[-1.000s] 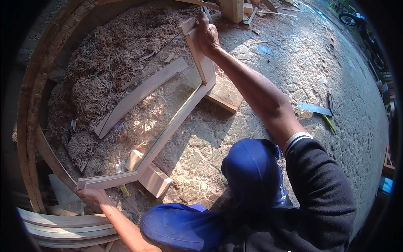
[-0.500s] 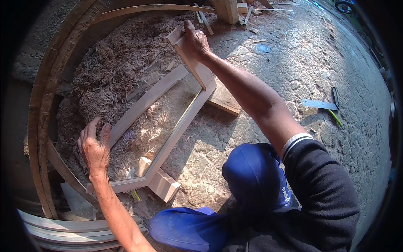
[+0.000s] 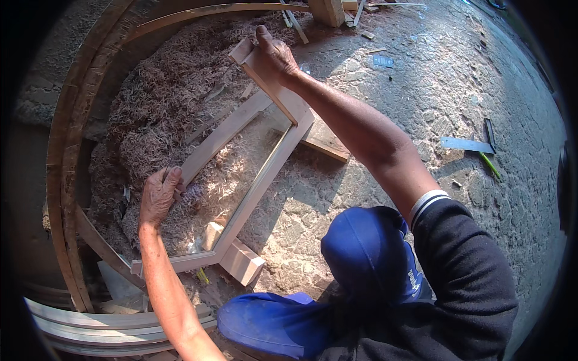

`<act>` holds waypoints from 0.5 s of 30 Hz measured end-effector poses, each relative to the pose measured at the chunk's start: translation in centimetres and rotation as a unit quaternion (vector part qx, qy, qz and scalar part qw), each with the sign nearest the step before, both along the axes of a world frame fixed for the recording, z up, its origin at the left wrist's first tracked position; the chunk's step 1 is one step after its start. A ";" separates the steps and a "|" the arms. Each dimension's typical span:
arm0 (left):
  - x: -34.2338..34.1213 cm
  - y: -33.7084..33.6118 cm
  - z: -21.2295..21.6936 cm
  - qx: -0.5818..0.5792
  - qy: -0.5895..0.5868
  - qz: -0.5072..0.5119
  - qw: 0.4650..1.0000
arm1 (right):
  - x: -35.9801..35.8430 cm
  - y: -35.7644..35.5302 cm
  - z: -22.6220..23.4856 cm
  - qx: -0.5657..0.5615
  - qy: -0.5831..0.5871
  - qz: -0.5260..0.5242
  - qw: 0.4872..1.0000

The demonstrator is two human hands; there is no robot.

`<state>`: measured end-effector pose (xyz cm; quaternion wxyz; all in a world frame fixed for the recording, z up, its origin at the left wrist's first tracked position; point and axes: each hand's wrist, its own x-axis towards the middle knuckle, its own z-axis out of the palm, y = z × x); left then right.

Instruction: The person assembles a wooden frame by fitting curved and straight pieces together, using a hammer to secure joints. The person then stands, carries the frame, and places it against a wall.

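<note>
An angular wooden frame (image 3: 256, 183) lies tilted over the shavings, with a grooved inner edge. My right hand (image 3: 276, 60) is wrapped round its far end piece, thumb pointing up. A separate-looking wooden rail (image 3: 226, 137) slants along the frame's left side. At this rail's near end my left hand (image 3: 159, 197) is closed, thumb on top; its other fingers are partly hidden. A wooden block (image 3: 242, 263) supports the frame's near corner, and a flat board (image 3: 325, 139) lies under its far corner.
Wood shavings (image 3: 162, 108) are heaped beyond and inside the frame. Long curved timbers (image 3: 65, 162) arch along the left, above stacked curved slats (image 3: 114, 325). On the rough floor at right lie a try square (image 3: 466, 145) and a green pen (image 3: 490, 166). A post (image 3: 327, 12) stands at the back.
My left hand has moved right and closed on the near end of the rail; its fingers were spread before. My right hand keeps its grip, shifted slightly left with the frame's end.
</note>
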<state>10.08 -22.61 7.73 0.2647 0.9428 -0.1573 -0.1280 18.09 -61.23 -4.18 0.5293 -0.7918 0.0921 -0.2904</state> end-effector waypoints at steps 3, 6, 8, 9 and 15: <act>0.6 -0.2 0.1 0.006 0.007 0.024 1.000 | -0.4 -0.1 0.4 0.097 0.031 0.047 0.994; 0.9 -0.2 0.1 0.017 -0.001 0.021 1.000 | -0.8 -0.1 0.8 0.103 0.021 0.060 0.993; 1.0 -0.1 0.1 0.020 -0.005 0.017 1.000 | -1.0 -0.1 1.0 0.083 0.020 0.069 0.994; 1.0 -0.1 0.1 0.027 0.009 0.026 0.999 | -1.1 -0.1 1.1 0.072 0.030 0.076 0.994; 0.8 -0.3 0.3 0.025 0.004 0.029 0.999 | -1.0 -0.2 1.1 0.086 0.037 0.086 0.992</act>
